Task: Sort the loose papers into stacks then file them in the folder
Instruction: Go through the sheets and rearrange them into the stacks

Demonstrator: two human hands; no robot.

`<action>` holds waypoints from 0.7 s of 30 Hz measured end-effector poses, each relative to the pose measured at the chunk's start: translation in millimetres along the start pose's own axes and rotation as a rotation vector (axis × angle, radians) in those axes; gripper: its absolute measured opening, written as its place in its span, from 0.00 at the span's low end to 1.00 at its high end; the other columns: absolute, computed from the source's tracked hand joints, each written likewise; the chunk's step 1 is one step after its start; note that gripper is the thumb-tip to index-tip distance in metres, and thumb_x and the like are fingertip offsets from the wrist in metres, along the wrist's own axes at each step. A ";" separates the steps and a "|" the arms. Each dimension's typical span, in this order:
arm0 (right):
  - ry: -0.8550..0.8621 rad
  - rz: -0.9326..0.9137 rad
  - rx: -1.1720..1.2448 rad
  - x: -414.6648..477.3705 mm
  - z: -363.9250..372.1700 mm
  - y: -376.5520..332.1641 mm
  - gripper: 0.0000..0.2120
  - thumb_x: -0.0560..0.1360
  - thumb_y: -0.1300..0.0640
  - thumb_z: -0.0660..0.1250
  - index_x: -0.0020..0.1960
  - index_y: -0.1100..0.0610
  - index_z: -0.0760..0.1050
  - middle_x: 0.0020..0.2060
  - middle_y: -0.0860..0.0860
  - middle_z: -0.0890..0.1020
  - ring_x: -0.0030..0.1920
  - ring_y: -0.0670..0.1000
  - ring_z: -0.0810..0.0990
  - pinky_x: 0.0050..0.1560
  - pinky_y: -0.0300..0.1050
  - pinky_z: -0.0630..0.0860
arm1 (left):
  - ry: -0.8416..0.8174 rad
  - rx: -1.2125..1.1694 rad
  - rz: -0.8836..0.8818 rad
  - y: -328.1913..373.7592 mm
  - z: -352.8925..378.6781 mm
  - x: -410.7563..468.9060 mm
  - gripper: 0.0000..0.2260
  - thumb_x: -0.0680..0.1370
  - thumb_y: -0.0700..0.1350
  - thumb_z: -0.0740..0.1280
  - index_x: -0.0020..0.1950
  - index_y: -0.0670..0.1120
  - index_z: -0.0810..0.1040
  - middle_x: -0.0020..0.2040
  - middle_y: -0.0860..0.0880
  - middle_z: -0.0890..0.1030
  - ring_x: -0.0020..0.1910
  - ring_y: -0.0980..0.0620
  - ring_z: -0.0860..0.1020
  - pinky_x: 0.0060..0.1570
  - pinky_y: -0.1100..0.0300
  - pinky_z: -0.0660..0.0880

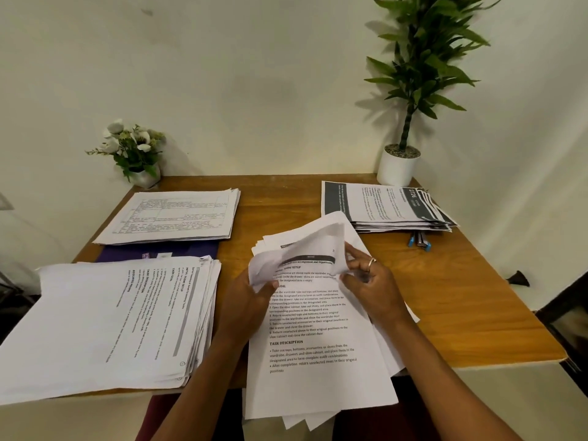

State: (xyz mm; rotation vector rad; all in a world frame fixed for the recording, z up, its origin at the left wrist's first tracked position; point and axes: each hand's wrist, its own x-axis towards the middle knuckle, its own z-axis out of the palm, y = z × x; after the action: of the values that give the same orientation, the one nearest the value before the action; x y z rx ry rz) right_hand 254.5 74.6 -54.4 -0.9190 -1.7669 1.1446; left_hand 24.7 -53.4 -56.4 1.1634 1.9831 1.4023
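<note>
Hands: your left hand [251,300] and right hand [370,281] both grip the top sheet [299,249], one on each side edge.
Sheet state: curled upward, lifted off the loose pile [315,338].
Loose pile position: lower centre of the frame, directly under your hands. Its long axis runs from you toward the wall, and its near end overhangs the table [445,297] edge.
Hand pose: wrists low, fingers curled round the paper edges, thumbs on top.
Sorted stacks: lower-left stack [105,319], upper-left stack [171,214], upper-right stack [381,205].
Deciding relation: your left hand is nearer both left stacks; your right hand is nearer the upper-right stack.
Folder [159,253]: purple, left of centre, partly covered by the two left stacks. Judge filing as not yet begun.
</note>
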 end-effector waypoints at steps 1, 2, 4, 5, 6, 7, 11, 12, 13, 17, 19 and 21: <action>0.005 -0.015 -0.004 -0.5 0.2 -0.4 0.06 0.75 0.62 0.75 0.51 0.54 0.84 0.69 0.35 0.76 0.69 0.41 0.76 0.65 0.51 0.79 | -0.004 0.011 -0.005 0.0 -0.3 0.1 0.13 0.77 0.54 0.73 0.57 0.58 0.73 0.48 0.62 0.79 0.43 0.58 0.81 0.39 0.70 0.75; 0.015 -0.019 -0.011 -0.6 0.8 -1.2 0.07 0.75 0.61 0.76 0.51 0.52 0.84 0.71 0.35 0.74 0.68 0.38 0.75 0.64 0.47 0.79 | -0.004 0.017 -0.012 -0.3 -0.2 0.1 0.13 0.77 0.54 0.73 0.57 0.57 0.73 0.48 0.61 0.79 0.43 0.57 0.80 0.40 0.68 0.76; 0.022 0.014 -0.005 0.4 2.0 -3.4 0.09 0.74 0.59 0.77 0.52 0.51 0.82 0.75 0.34 0.68 0.65 0.29 0.72 0.58 0.35 0.78 | -0.005 0.023 -0.018 -1.1 0.1 0.6 0.12 0.77 0.54 0.73 0.55 0.56 0.72 0.47 0.60 0.79 0.42 0.57 0.81 0.41 0.66 0.77; 0.009 0.030 0.005 1.4 2.4 -4.3 0.09 0.74 0.59 0.78 0.53 0.52 0.82 0.74 0.32 0.67 0.64 0.27 0.72 0.55 0.32 0.78 | -0.008 0.022 -0.023 -1.3 0.2 0.6 0.12 0.77 0.53 0.74 0.53 0.56 0.72 0.46 0.59 0.79 0.41 0.57 0.81 0.40 0.66 0.78; -0.008 0.035 0.015 2.3 2.6 -4.9 0.09 0.74 0.60 0.78 0.52 0.52 0.82 0.72 0.30 0.67 0.63 0.27 0.72 0.54 0.30 0.77 | -0.009 0.015 -0.029 -1.7 0.3 0.6 0.11 0.77 0.53 0.74 0.53 0.57 0.72 0.46 0.59 0.80 0.41 0.56 0.81 0.41 0.65 0.79; -0.021 0.031 0.026 3.1 2.6 -5.2 0.08 0.74 0.60 0.78 0.50 0.51 0.83 0.70 0.28 0.69 0.64 0.30 0.73 0.55 0.30 0.77 | -0.012 0.010 -0.039 -2.7 0.5 1.2 0.11 0.77 0.53 0.73 0.53 0.56 0.73 0.47 0.57 0.81 0.42 0.55 0.82 0.43 0.62 0.81; 0.040 0.020 0.044 3.9 0.8 -5.9 0.09 0.73 0.63 0.77 0.50 0.53 0.83 0.66 0.38 0.77 0.63 0.43 0.79 0.58 0.40 0.79 | -0.005 -0.005 -0.061 -3.6 0.4 2.4 0.15 0.77 0.54 0.74 0.58 0.52 0.74 0.54 0.50 0.83 0.50 0.48 0.83 0.53 0.47 0.83; 0.056 0.014 0.023 3.1 1.2 -7.0 0.09 0.73 0.62 0.78 0.50 0.51 0.82 0.62 0.39 0.78 0.59 0.45 0.80 0.55 0.39 0.80 | 0.002 -0.009 -0.055 -3.1 0.5 2.0 0.15 0.76 0.54 0.74 0.58 0.54 0.73 0.53 0.51 0.82 0.49 0.49 0.83 0.52 0.48 0.83; 0.062 0.008 0.006 1.9 1.5 -8.1 0.10 0.74 0.60 0.78 0.49 0.48 0.82 0.59 0.38 0.80 0.57 0.45 0.81 0.52 0.36 0.80 | 0.007 -0.008 -0.048 -2.6 0.8 1.6 0.15 0.76 0.54 0.74 0.58 0.55 0.72 0.53 0.53 0.82 0.48 0.51 0.82 0.51 0.51 0.82; 0.052 -0.055 -0.035 0.8 2.4 -7.1 0.10 0.73 0.61 0.78 0.49 0.49 0.82 0.59 0.41 0.79 0.57 0.41 0.79 0.51 0.32 0.78 | 0.017 0.016 -0.053 -5.2 2.0 2.4 0.19 0.77 0.55 0.74 0.64 0.52 0.73 0.54 0.53 0.81 0.51 0.51 0.81 0.52 0.52 0.81; 0.061 -0.046 -0.037 2.9 0.2 -5.3 0.09 0.73 0.62 0.78 0.49 0.53 0.82 0.63 0.40 0.75 0.57 0.40 0.78 0.52 0.32 0.78 | 0.005 0.012 -0.063 -5.7 2.6 2.5 0.19 0.77 0.55 0.73 0.64 0.52 0.74 0.54 0.53 0.81 0.50 0.52 0.81 0.49 0.56 0.81; 0.035 -0.018 -0.020 4.8 -0.8 -4.0 0.08 0.73 0.61 0.78 0.47 0.53 0.82 0.66 0.34 0.73 0.61 0.36 0.76 0.53 0.30 0.77 | -0.003 0.013 -0.067 -4.9 1.9 1.8 0.16 0.77 0.55 0.73 0.61 0.57 0.71 0.53 0.55 0.80 0.48 0.55 0.80 0.44 0.64 0.78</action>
State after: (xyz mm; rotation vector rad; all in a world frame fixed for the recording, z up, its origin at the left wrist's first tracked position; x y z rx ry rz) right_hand 252.8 77.9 -49.3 -0.9278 -1.7582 1.0945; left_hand 23.3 -51.5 -61.4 1.0937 2.0127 1.3554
